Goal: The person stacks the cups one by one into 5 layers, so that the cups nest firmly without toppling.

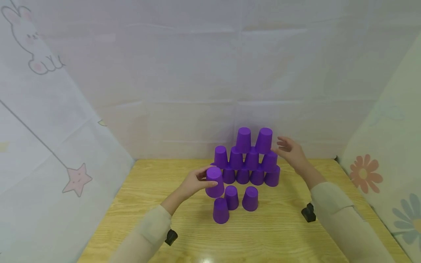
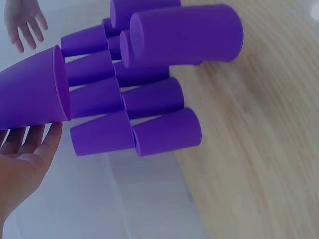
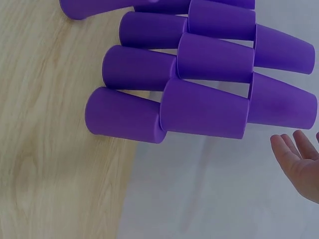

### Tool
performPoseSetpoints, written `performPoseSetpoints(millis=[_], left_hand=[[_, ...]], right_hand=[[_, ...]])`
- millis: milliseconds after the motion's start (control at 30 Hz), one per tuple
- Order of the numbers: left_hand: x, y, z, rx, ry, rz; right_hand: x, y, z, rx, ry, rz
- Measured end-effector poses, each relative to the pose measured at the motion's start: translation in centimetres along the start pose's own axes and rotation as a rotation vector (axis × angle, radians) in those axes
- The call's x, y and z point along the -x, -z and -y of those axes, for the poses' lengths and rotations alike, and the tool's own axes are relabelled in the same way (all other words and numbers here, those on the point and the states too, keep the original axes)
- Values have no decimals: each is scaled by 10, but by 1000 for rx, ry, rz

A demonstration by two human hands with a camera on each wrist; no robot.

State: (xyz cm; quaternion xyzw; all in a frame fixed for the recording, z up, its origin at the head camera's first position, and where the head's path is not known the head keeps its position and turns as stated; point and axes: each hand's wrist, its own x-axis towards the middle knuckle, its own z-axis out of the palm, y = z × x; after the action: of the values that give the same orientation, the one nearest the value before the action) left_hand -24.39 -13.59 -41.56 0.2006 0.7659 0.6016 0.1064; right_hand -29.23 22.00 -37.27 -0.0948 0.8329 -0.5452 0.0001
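The left hand (image 1: 194,182) grips an upturned purple cup (image 1: 215,182) at the left foot of the cup pyramid (image 1: 247,157) on the bench (image 1: 289,233). Best to seat it level and let go gently. Three loose cups (image 1: 231,202) stand in front. The right hand (image 1: 291,151) hovers with fingers spread beside the top cups; whether it touches them is unclear

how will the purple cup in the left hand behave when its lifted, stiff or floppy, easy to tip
The purple cup probably stays stiff: its wall shows no dent where the left hand grips it. It looks light, held by fingers of one hand alone. Upturned on its wide rim it should stand steady, though a nudge against the stacked cups could likely topple them.
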Motion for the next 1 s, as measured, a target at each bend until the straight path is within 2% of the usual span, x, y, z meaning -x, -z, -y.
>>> performPoseSetpoints(millis=[167, 367, 600, 767, 1000], left_hand=[[-13, 11, -7, -16, 8, -54], [-32, 24, -18, -69, -14, -135], [-52, 35, -30, -123, -42, -180], [-62, 40, -34, -85, -13, -225], [-77, 44, -35, -13, -7, -272]], right_hand=[[13, -5, -8, -25, 14, 6], [30, -15, -15, -53, 43, -1], [44, -29, -26, -65, 41, -5], [51, -41, -38, -100, 8, -20], [54, -55, -51, -118, -4, -50]])
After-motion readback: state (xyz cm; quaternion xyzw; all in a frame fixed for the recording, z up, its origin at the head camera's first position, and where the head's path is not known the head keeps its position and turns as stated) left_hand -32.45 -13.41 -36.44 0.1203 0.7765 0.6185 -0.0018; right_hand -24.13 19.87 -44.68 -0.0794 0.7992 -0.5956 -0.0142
